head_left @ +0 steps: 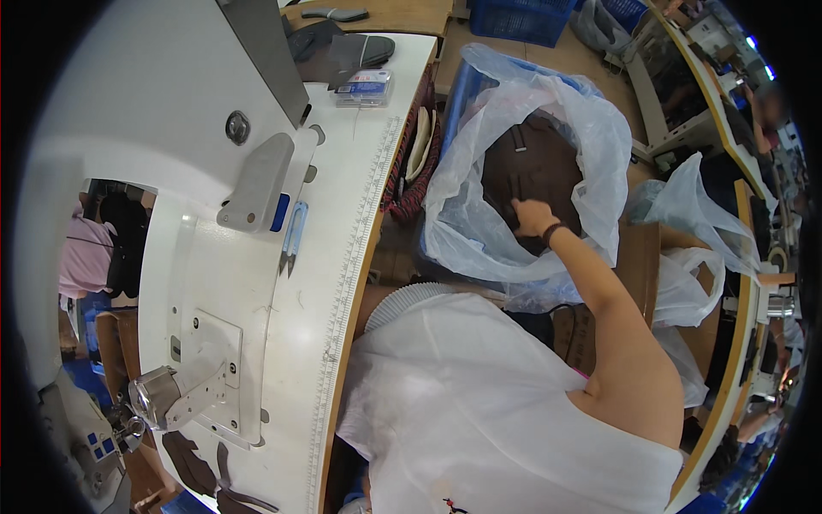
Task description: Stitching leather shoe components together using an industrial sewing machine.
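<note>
One hand is seen at work: the right hand [533, 216], with a dark band at the wrist, is stretched out from the lower right across a white garment and is laid on a stack of dark brown leather pieces [531, 167]. The fingers are curled down onto the topmost piece, its edge seemingly pinched, though how firmly it is gripped cannot be told. The left hand is not seen anywhere in the view.

The dark brown pieces are held inside a large clear plastic bag [479, 223], which is opened wide and is set in a blue plastic crate [454, 94] standing just beside the right edge of the white worktable [342, 257]. A second crumpled clear bag [693, 206] is found to the right of the arm, against a brown cardboard box [642, 257].

On the table, a white sewing machine [154, 111] is mounted, and a small pair of blue-handled thread snips [293, 236] is laid near its grey lever. A printed ruler strip [351, 257] is run along the table edge. Several dark cut pieces [193, 467] are laid at the near end, below the metal presser assembly [158, 396].
</note>
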